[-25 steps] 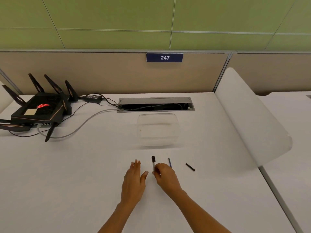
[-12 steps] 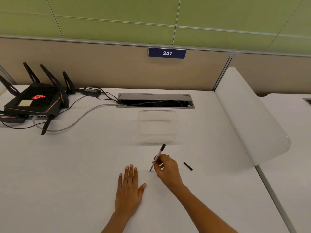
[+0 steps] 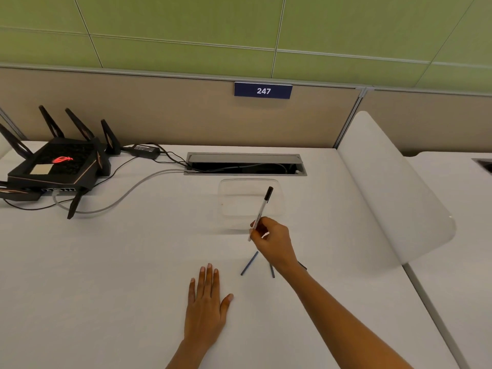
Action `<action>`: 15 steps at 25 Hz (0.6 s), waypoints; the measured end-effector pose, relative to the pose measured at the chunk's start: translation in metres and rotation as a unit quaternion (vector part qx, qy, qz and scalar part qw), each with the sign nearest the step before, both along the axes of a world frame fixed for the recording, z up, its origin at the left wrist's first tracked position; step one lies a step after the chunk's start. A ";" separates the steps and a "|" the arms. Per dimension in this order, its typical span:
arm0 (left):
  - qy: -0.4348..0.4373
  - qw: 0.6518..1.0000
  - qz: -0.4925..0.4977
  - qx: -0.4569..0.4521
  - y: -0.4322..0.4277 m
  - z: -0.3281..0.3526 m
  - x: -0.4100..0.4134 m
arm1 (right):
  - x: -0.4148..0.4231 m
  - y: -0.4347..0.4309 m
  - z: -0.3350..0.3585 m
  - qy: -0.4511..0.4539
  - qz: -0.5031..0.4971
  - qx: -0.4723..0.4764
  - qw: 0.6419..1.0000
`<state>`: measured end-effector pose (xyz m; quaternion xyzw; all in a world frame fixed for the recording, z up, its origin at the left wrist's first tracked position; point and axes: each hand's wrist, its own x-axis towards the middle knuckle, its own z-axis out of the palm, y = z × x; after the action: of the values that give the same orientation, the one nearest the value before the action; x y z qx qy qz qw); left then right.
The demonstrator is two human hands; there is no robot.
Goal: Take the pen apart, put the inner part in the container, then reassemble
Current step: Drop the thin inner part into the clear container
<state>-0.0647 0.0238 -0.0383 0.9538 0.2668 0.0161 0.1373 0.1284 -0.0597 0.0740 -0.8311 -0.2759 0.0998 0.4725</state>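
Observation:
My right hand (image 3: 274, 242) is shut on the pen barrel (image 3: 263, 207), a pale tube with a black end. The barrel tilts up, and its black end is in front of the clear plastic container (image 3: 225, 209). A thin blue inner part (image 3: 249, 263) lies on the desk just below that hand. A second short blue piece (image 3: 272, 270) shows beside my wrist, partly hidden. A small black pen piece (image 3: 303, 266) peeks out behind my forearm. My left hand (image 3: 207, 299) lies flat on the desk with its fingers apart, holding nothing.
A black router (image 3: 57, 163) with antennas and cables sits at the far left. A cable slot (image 3: 246, 163) opens in the desk behind the container. A white curved divider (image 3: 394, 187) borders the desk on the right.
My right hand has lifted the barrel and moved it forward toward the container. A blue inner part now lies uncovered on the desk. My left hand stays flat, a little nearer to me.

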 end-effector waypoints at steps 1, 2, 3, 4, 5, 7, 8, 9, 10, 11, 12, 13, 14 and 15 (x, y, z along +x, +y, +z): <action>0.000 1.000 -0.004 -0.006 0.000 0.001 0.000 | 0.001 0.000 0.000 0.004 0.005 -0.015 1.000; -0.004 1.000 -0.007 -0.008 0.000 0.002 0.001 | -0.001 -0.001 -0.001 0.010 0.014 -0.036 0.999; -0.018 1.000 -0.005 -0.007 0.000 0.004 0.002 | -0.004 -0.003 -0.004 0.017 0.024 -0.059 0.998; -0.033 0.999 0.007 -0.019 0.001 0.006 0.004 | -0.008 -0.005 -0.008 0.021 0.037 -0.085 0.995; -0.046 0.997 0.028 -0.053 0.001 0.009 0.007 | -0.013 -0.006 -0.012 0.021 0.051 -0.114 0.992; -0.099 0.981 0.079 -0.145 0.002 0.016 0.015 | -0.022 -0.010 -0.022 0.007 0.086 -0.175 0.981; -0.137 0.967 0.102 -0.187 0.002 0.023 0.020 | -0.026 -0.011 -0.026 0.001 0.105 -0.201 0.974; -0.175 0.948 0.129 -0.232 0.001 0.031 0.025 | -0.030 -0.011 -0.029 -0.002 0.122 -0.222 0.967; -0.209 0.923 0.160 -0.283 0.001 0.040 0.031 | -0.033 -0.011 -0.032 -0.007 0.138 -0.243 0.960; -0.232 0.893 0.188 -0.336 0.000 0.049 0.036 | -0.035 -0.010 -0.034 -0.015 0.152 -0.262 0.953; -0.249 0.866 0.210 -0.381 0.000 0.055 0.042 | -0.038 -0.010 -0.035 -0.025 0.164 -0.279 0.946; -0.259 0.843 0.229 -0.412 0.000 0.060 0.047 | -0.039 -0.008 -0.036 -0.035 0.176 -0.294 0.939; -0.266 0.823 0.247 -0.436 0.000 0.063 0.051 | -0.041 -0.007 -0.036 -0.045 0.186 -0.307 0.932; -0.273 0.804 0.263 -0.458 0.000 0.065 0.053 | -0.043 -0.006 -0.037 -0.052 0.194 -0.319 0.926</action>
<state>-0.0116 0.0233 0.0266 0.6300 0.4350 0.1871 0.6155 0.0857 -0.0658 0.0369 -0.8724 -0.4092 0.2287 0.1388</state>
